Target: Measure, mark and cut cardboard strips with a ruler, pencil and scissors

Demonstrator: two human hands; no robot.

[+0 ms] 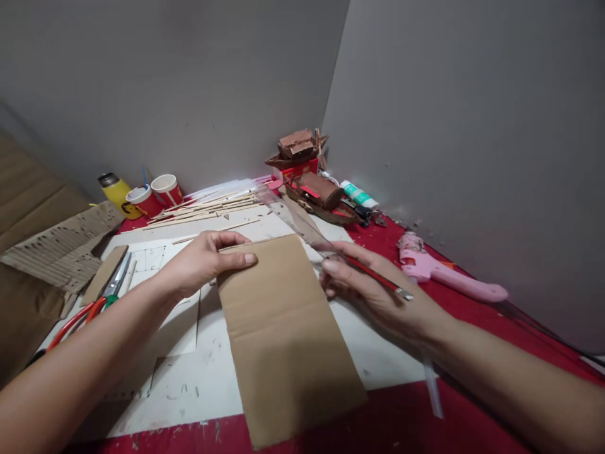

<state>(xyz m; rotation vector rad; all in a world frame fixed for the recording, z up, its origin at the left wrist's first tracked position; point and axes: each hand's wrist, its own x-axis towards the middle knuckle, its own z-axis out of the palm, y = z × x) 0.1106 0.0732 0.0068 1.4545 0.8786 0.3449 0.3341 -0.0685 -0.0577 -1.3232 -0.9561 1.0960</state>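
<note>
My left hand (212,261) grips a piece of brown cardboard (288,334) by its far left corner, thumb on top and fingers beneath. The cardboard is tilted above a white board (212,384). At its right edge, my right hand (368,280) is closed around a red pencil (373,274) and a clear ruler (302,224), which points away toward the back. To the left lie orange-handled scissors (101,302) and a sheet with a drawn figure (149,258). The right hand's lower fingers are partly hidden.
Thin wooden sticks (208,208) lie at the back beside two cups (165,188) and a yellow bottle (116,192). Two brown model boats (321,192) stand near the wall corner. A pink glue gun (454,274) rests at right; corrugated cardboard (66,246) leans at left.
</note>
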